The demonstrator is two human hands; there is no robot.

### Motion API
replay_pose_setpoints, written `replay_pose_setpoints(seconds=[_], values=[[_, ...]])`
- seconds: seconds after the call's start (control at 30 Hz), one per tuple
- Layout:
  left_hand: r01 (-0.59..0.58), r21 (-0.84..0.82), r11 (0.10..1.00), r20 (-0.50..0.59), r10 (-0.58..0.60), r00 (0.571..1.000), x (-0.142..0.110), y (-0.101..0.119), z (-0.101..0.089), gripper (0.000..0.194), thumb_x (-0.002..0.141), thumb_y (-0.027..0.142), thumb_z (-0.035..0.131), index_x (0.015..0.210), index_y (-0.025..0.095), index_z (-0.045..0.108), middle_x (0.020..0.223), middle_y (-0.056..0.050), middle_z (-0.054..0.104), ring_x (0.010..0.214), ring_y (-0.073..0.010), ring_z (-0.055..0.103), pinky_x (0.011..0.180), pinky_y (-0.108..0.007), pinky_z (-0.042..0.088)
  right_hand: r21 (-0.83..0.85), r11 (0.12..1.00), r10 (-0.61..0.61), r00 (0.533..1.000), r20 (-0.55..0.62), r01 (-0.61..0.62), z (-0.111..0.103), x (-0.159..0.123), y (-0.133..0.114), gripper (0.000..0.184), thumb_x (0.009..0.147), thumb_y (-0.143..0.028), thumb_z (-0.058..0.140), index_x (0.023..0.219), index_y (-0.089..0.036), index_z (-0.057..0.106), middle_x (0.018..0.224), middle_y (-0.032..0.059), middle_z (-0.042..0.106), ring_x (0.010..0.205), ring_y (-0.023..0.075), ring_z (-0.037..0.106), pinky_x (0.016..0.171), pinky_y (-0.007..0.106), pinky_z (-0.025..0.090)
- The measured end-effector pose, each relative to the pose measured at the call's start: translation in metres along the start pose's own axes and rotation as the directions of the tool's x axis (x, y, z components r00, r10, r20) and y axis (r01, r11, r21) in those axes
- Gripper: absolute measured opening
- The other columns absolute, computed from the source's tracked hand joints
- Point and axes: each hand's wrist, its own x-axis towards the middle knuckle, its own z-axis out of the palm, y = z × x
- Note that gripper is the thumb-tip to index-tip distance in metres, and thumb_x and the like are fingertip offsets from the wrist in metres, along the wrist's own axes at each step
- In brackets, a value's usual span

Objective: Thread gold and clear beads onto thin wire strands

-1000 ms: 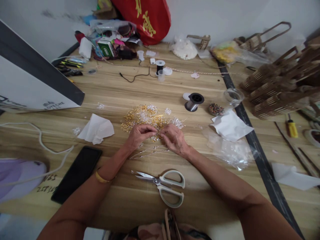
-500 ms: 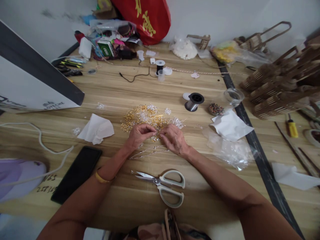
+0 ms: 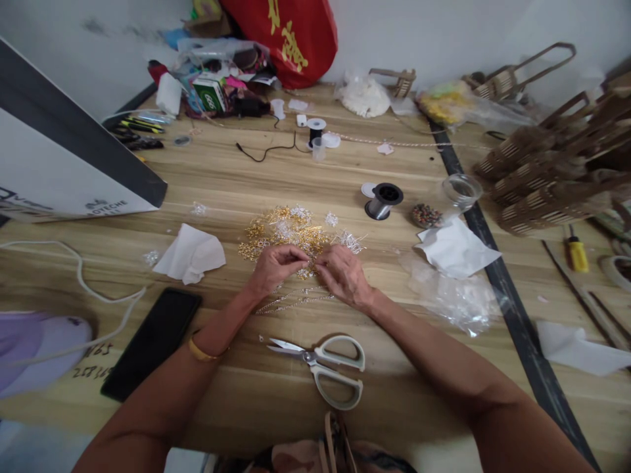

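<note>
My left hand [image 3: 279, 266] and my right hand [image 3: 344, 272] face each other at the near edge of a pile of gold and silver beads and findings [image 3: 283, 226]. Thumb and forefinger are pinched together on both; whatever sits between the fingertips is too small to name. Under and between the hands a thin silver chain [image 3: 290, 300] lies on the wood, partly covered by the right hand. Closer to my body, scissors with pale handles [image 3: 315, 358] rest with their blades slightly apart, pointing left. Silver pins [image 3: 351, 242] lie just beyond my right hand.
A black phone [image 3: 150, 343] and crumpled white paper [image 3: 191, 255] are on the left. Beyond the beads stands a wire spool [image 3: 383, 200]. To the right are a tipped clear jar [image 3: 461, 190], plastic bags [image 3: 456, 295] and stacked brown baskets [image 3: 532, 164].
</note>
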Motion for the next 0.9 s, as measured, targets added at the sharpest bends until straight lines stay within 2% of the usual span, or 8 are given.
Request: replay_pose_setpoints(seconds=[0.37, 0.77, 0.9], values=[[-0.019, 0.034, 0.999, 0.012, 0.019, 1.0, -0.0005, -0.0001, 0.0006, 0.013, 0.064, 0.024, 0.076, 0.071, 0.014, 0.071, 0.072, -0.004, 0.07, 0.068, -0.0139, 0.062, 0.067, -0.025, 0.049, 0.007, 1.0, 0.017, 1.0, 0.025, -0.017, -0.0002, 0.0003, -0.0011, 0.006, 0.09, -0.02, 0.049, 0.094, -0.02, 0.054, 0.085, 0.0063, 0.061, 0.081, 0.0184, 0.054, 0.075, 0.035, 0.046], [0.006, 0.028, 1.0, 0.032, -0.007, 0.999, -0.0006, -0.0022, 0.0003, 0.017, 0.063, 0.027, 0.078, 0.071, 0.013, 0.071, 0.071, -0.005, 0.07, 0.067, -0.014, 0.063, 0.067, -0.025, 0.049, 0.015, 1.0, -0.011, 1.0, 0.007, 0.011, 0.0001, 0.0, 0.0002, 0.006, 0.09, -0.02, 0.053, 0.094, -0.019, 0.057, 0.086, 0.0057, 0.063, 0.081, 0.0168, 0.056, 0.075, 0.033, 0.047], [0.018, 0.03, 0.999, 0.023, -0.019, 1.0, -0.0005, -0.0027, -0.0002, 0.018, 0.063, 0.027, 0.078, 0.071, 0.013, 0.071, 0.069, -0.004, 0.071, 0.064, -0.0134, 0.062, 0.063, -0.024, 0.049, 0.041, 0.999, 0.022, 1.0, -0.016, -0.022, 0.0013, -0.0007, 0.0012, 0.006, 0.09, -0.024, 0.054, 0.093, -0.019, 0.057, 0.085, 0.0051, 0.063, 0.079, 0.0166, 0.057, 0.075, 0.034, 0.047]])
